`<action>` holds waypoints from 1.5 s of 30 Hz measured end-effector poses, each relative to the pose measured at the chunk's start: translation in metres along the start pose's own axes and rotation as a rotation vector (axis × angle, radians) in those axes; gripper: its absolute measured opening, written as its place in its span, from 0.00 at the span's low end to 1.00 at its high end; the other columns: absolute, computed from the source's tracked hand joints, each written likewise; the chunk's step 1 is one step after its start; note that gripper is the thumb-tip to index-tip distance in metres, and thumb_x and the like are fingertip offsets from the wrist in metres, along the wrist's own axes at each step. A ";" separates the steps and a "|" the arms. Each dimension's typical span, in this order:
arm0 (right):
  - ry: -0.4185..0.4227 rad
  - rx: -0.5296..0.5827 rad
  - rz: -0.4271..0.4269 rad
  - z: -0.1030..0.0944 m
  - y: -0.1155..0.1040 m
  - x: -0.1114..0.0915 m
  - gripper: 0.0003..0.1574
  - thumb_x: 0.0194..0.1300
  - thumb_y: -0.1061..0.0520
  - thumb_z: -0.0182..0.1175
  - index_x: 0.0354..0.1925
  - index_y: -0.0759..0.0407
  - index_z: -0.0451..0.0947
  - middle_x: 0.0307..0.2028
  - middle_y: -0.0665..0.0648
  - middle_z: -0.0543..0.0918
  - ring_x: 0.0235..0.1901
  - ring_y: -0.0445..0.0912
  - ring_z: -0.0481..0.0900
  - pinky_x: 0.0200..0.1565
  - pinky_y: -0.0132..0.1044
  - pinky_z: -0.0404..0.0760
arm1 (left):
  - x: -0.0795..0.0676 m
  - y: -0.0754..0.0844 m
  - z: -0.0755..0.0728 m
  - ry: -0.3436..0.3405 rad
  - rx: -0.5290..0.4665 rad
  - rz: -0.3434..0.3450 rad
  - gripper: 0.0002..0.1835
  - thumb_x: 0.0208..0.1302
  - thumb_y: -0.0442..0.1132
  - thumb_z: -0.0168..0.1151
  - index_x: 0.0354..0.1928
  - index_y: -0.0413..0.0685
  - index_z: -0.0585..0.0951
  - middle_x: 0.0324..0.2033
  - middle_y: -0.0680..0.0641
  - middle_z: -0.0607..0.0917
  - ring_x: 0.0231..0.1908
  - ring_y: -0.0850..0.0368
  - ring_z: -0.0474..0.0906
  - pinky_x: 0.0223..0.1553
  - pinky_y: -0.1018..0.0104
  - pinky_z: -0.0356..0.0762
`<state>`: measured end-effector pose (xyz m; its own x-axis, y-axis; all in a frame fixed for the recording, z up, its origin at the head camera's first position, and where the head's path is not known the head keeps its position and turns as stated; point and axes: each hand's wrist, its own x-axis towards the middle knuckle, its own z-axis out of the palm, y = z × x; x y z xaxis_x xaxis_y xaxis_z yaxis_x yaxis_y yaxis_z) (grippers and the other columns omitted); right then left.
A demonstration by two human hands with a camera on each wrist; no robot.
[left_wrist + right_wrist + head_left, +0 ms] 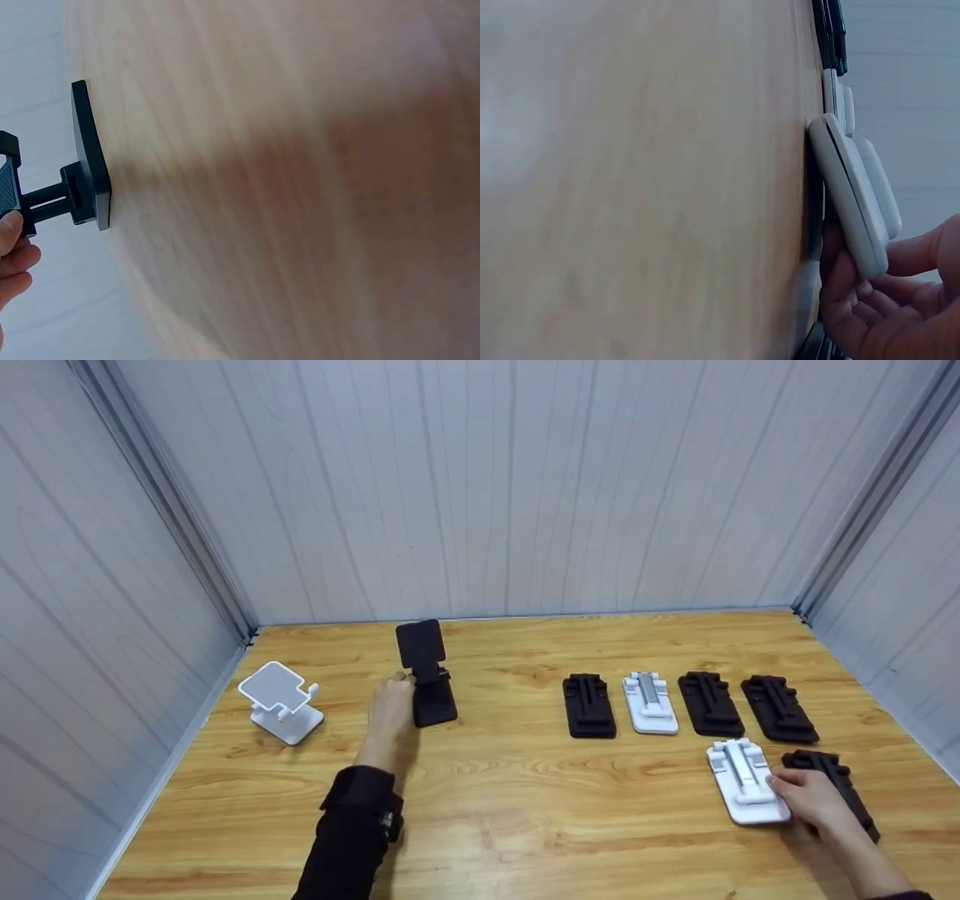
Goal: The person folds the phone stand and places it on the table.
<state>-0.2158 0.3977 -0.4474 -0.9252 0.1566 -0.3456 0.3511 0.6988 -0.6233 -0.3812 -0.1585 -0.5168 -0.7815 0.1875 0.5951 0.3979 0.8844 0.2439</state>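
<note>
My left hand [391, 706] grips the side of an unfolded black phone stand [421, 643], whose base stands on the table. In the left wrist view the thumb and fingers pinch the black stand [52, 202] near its upper plate. Over on the right, my right hand [814, 799] pinches the right edge of a folded white phone stand [746, 784]. The right wrist view shows that white stand [851, 195] tilted, with one edge raised off the wood, between thumb and fingers. Partly behind the right hand lies a folded black phone stand [836, 772].
An unfolded white phone stand [281, 694] stands at the left. Along the back right lie folded stands in a row: black [590, 709], white [651, 705], black [711, 705] and black [780, 711]. Pale panel walls [510, 495] enclose the wooden table [525, 810].
</note>
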 end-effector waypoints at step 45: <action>-0.069 0.281 -0.385 0.031 -0.090 -0.046 0.30 0.65 0.52 0.51 0.54 0.77 0.64 0.46 0.67 0.76 0.38 0.45 0.77 0.36 0.38 0.80 | 0.001 0.109 -0.096 -0.071 -0.410 -0.448 0.20 0.53 0.44 0.64 0.37 0.30 0.76 0.25 0.41 0.80 0.27 0.51 0.77 0.28 0.62 0.77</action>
<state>-0.2001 0.3062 -0.3971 -0.9873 -0.1293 -0.0925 0.0194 0.4793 -0.8774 -0.2928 -0.1024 -0.4160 -0.9401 -0.1244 0.3173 0.1645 0.6498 0.7421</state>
